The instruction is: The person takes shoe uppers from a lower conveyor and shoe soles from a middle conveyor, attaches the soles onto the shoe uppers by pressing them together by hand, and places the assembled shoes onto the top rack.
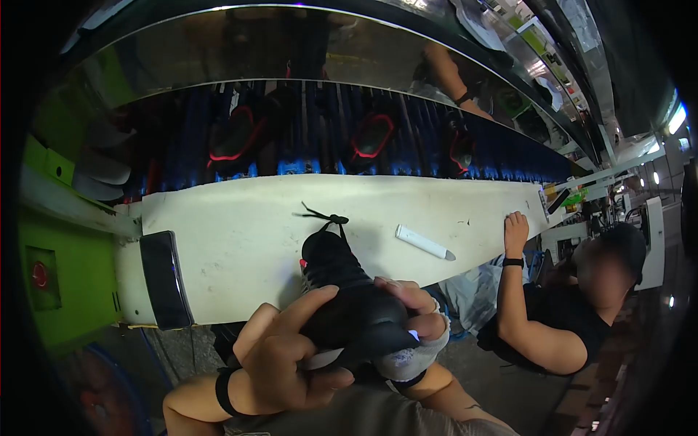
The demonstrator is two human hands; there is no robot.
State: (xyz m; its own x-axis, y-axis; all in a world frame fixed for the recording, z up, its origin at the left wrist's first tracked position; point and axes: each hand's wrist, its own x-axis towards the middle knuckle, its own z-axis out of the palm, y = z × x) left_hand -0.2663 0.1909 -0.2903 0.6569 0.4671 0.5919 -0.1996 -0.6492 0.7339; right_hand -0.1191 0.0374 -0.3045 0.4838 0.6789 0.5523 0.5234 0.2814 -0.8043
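Note:
A black lace-up shoe [356, 305] is held in both my hands over the near edge of the white table, its toe towards me. Its dark laces [336, 219] are knotted, with loose ends hanging out at the far side. My left hand [280, 352] is closed around the toe and sole edge on the left. On the other side, my right hand [414, 312] grips the shoe, wearing a pale glove [407, 363] that leaves fingertips bare. The shoe hides part of both hands' fingers.
On the white table [240, 218] lie a white marker-like stick [422, 241] and a dark phone-like slab [166, 280]. Behind, red-trimmed dark shoes [373, 136] sit on a blue roller conveyor [298, 166]. At right, a person's hand [515, 231] rests on the table.

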